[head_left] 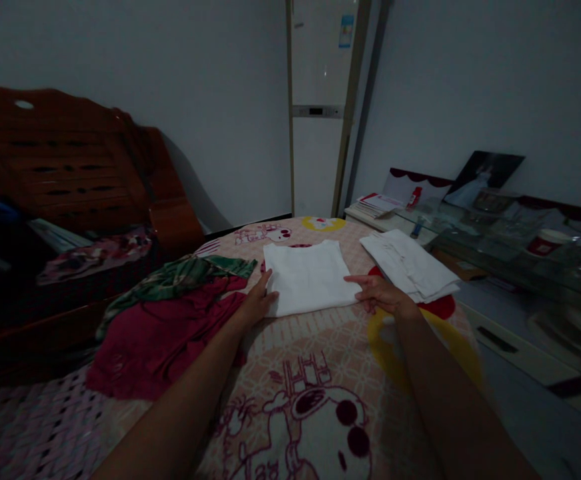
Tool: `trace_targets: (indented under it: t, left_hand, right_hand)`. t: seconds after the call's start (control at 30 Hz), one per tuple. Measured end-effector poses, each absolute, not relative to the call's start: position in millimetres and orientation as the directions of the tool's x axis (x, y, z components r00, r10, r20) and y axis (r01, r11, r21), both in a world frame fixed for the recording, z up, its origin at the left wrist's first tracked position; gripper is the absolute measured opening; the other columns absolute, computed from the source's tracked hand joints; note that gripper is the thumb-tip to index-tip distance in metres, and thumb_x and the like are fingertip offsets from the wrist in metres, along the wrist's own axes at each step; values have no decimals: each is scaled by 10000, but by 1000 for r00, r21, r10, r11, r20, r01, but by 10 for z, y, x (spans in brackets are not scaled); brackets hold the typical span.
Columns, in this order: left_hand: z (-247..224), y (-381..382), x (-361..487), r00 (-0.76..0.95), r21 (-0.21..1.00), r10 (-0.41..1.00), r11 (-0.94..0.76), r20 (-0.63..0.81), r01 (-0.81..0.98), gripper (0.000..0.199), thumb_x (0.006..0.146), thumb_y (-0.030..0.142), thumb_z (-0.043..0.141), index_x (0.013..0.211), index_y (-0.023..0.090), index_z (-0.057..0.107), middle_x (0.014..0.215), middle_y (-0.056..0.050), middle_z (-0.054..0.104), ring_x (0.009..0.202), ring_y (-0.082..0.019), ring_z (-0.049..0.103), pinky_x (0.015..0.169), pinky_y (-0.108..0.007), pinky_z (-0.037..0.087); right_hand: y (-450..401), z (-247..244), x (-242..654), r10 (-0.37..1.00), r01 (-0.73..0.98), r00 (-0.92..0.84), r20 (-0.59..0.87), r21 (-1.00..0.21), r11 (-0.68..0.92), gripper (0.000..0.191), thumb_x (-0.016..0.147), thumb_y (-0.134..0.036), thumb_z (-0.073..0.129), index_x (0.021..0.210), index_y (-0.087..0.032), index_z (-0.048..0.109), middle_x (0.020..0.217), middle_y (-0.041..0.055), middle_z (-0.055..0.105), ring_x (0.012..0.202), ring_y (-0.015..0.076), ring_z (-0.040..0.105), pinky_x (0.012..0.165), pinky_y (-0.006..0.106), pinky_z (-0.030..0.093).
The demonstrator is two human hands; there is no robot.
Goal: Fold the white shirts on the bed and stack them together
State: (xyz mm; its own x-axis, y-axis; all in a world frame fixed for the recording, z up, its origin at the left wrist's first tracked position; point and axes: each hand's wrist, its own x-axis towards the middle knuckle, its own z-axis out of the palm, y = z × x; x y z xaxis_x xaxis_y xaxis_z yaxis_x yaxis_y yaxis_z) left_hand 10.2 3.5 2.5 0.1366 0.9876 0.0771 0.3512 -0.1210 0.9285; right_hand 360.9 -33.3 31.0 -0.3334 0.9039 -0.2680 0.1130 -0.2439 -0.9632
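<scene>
A white shirt [308, 279], folded into a rough rectangle with its neckline at the far side, lies flat on the cloth-covered table. At its left edge rests my left hand [258, 301], thumb and index finger apart and touching the fabric. My right hand [379, 293] is at the opposite edge, its index finger stretched over the shirt and the other fingers partly curled below. Both hands look open, though some fingertips are hidden. To the right lies a stack of folded white clothes [408, 265].
Left of the shirt lie a crumpled magenta garment [165, 340] and a green patterned one [180, 277]. A patterned cloth [290, 353] covers the table. A wooden bench [70, 167] stands left, a glass-topped cabinet [500, 233] right, and a tall white appliance [318, 153] behind.
</scene>
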Motion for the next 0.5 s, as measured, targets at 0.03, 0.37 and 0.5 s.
trace_targets:
  t: [0.03, 0.37, 0.5]
  left_hand:
    - [33, 27, 105, 138, 927, 987, -123, 78, 354, 787, 742, 196, 644, 1487, 136, 397, 1554, -136, 369, 1423, -274, 359, 1160, -367, 295]
    - [100, -17, -49, 252, 918, 967, -69, -34, 389, 847, 738, 288, 660, 1502, 104, 344, 771, -19, 661, 617, -140, 557, 553, -227, 434]
    - [127, -31, -55, 219, 912, 974, -40, -56, 409, 781, 703, 321, 685, 1413, 83, 464, 582, 64, 492, 511, -104, 443, 483, -205, 325]
  right_hand:
    - [-332, 313, 3607, 912, 93, -322, -256, -967, -239, 822, 679, -214, 724, 1443, -112, 441, 451, -68, 591, 339, 104, 521, 352, 175, 421]
    - [-324, 314, 3650, 890, 131, -315, -329, -944, -302, 709, 752, -221, 682, 1420, -114, 471, 483, -10, 643, 371, 134, 581, 368, 187, 471]
    - [-301, 284, 3662, 909, 127, -274, -315, -948, -290, 635, 758, -227, 682, 1362, -107, 526, 497, -2, 649, 403, 141, 606, 370, 188, 481]
